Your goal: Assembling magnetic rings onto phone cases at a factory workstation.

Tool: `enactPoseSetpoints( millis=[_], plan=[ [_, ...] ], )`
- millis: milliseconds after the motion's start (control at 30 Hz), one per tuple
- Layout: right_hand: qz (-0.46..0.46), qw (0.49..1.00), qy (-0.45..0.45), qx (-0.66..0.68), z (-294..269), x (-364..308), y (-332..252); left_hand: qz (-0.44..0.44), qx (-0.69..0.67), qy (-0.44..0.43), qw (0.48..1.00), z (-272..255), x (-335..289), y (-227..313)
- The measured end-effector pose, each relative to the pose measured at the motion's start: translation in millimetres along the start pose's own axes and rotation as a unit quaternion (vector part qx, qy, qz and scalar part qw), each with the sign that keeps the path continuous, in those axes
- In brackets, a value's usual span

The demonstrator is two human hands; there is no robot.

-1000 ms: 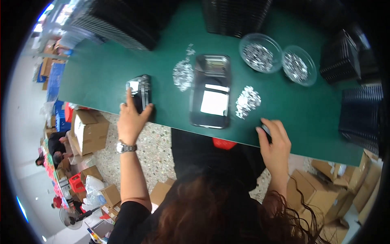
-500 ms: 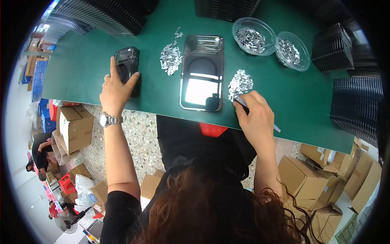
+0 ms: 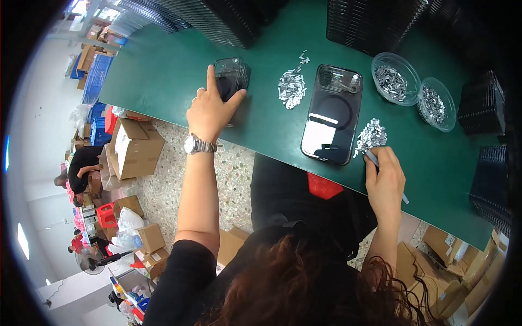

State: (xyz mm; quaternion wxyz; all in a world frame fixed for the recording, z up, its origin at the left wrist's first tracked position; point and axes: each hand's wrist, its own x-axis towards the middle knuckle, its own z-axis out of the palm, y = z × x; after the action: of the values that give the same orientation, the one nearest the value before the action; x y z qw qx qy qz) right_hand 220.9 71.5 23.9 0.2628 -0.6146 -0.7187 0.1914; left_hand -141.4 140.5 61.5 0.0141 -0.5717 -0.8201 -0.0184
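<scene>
Left of the case (image 3: 333, 115), the left hand (image 3: 209, 112) rests wide on a stack (image 3: 232, 75); right of it, the right hand (image 3: 387, 176) pinches a stick (image 3: 372, 158). Best poke bits (image 3: 372, 134) softly.

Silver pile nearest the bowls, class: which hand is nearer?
Right hand: at the near edge of the silver pile, holding a grey tool. Left hand: well left of it, on a dark case.
</scene>
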Motion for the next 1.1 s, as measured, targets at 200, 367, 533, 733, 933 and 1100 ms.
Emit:
enactPoseSetpoints(
  millis=[200, 367, 533, 733, 933, 1100],
  plan=[
    [0.013, 1.0, -0.01, 0.025, -4, 0, 7, -0.005, 0.043, -0.051, 0.998, 4, -6, -3],
    [0.074, 0.989, 0.005, 0.129, -26, 1, 9, 0.008, 0.071, -0.029, 0.997, -16, -26, 10],
    [0.095, 0.97, 0.037, 0.221, -36, -1, 17, 0.26, -0.127, 0.163, 0.943, -60, -49, 85],
    [0.132, 0.897, 0.056, 0.418, -49, -8, 6, 0.303, 0.003, -0.007, 0.953, -69, -64, 171],
    [0.137, 0.863, 0.044, 0.484, -52, -20, 15, 0.303, -0.134, 0.062, 0.941, -65, -54, 149],
    [0.116, 0.871, 0.038, 0.475, -57, -28, 6, 0.116, -0.748, -0.17, 0.631, -99, -65, 63]
  ],
)
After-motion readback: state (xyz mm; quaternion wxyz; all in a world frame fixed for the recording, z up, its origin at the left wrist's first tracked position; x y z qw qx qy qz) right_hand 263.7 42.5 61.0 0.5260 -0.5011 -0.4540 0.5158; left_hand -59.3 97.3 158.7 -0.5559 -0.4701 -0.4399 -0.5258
